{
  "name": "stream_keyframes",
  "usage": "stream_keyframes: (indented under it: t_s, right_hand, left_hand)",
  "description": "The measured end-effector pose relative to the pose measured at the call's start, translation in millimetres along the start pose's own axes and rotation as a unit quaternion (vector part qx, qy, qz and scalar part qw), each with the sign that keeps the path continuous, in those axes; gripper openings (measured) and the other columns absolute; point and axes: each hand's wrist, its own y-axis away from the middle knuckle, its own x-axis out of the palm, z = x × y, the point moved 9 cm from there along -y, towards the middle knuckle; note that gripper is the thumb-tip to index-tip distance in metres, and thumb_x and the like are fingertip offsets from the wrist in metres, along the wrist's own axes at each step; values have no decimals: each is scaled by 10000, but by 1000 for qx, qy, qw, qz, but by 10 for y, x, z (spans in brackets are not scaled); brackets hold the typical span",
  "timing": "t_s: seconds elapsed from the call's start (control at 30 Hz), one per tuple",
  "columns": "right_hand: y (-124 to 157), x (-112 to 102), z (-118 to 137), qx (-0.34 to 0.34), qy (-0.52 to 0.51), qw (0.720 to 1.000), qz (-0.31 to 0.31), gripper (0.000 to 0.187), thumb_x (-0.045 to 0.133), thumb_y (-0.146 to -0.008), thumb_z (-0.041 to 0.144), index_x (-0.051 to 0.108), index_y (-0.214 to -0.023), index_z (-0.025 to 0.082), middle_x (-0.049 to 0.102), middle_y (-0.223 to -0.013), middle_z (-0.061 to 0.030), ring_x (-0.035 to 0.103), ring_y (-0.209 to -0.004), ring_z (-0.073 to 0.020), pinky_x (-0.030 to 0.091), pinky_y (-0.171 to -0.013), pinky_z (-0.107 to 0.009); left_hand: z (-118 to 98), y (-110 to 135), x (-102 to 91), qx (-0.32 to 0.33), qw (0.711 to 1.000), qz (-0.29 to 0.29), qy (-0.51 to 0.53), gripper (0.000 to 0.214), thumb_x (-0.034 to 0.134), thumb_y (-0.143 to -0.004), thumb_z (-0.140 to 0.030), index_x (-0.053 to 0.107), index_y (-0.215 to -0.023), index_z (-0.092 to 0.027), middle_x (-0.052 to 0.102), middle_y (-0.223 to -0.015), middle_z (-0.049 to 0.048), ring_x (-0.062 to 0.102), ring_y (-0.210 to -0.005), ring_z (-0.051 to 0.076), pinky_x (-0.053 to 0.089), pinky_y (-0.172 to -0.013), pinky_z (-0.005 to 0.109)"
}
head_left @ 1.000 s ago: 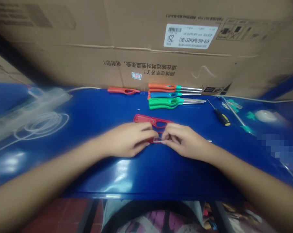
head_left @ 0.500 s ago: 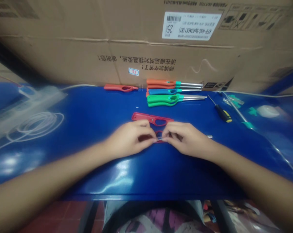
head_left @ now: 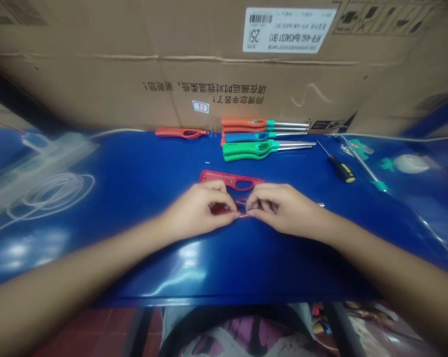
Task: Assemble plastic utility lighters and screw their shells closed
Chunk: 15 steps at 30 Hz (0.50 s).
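Pinching a red casing piece from both sides, left hand and right hand meet fingertip to fingertip low over the blue table, near its front middle. Both hands are closed on the piece (mostly hidden by fingers, exact shape can't tell). Just behind the knuckles a red half-shell lies flat. Farther back, along the cardboard box, three lighters lie side by side with metal nozzles pointing right: green lighter, blue lighter, orange lighter. A second red shell lies left of them. A screwdriver sits at right, well apart. A white tube coil lies far left.
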Motion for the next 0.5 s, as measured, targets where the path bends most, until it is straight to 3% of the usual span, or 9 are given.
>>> stream_keyframes:
  t_s: [0.27, 0.5]
  right_hand:
    - [10, 15, 101, -40, 15, 999, 33, 103, 592, -912, 109, 686, -900, 148, 641, -815, -7, 500, -642, -86, 395, -622, -214]
    - [15, 54, 88, -26, 58, 998, 20, 62, 624, -895, 133, 648, -847, 164, 574, -765, 13, 494, -674, -102, 382, -661, -237]
  left_hand:
    - [35, -1, 1, -7, 1000, 2, 20, 63, 763, -851, -269, 805, -860, -223, 583, -740, -17, 532, -646, 83, 421, -613, 210]
    - [-24, 7, 34, 23, 999, 39, -14, 109, 704, -839, -157, 778, -911, -191, 617, -838, 4, 593, -757, 109, 463, -713, 231]
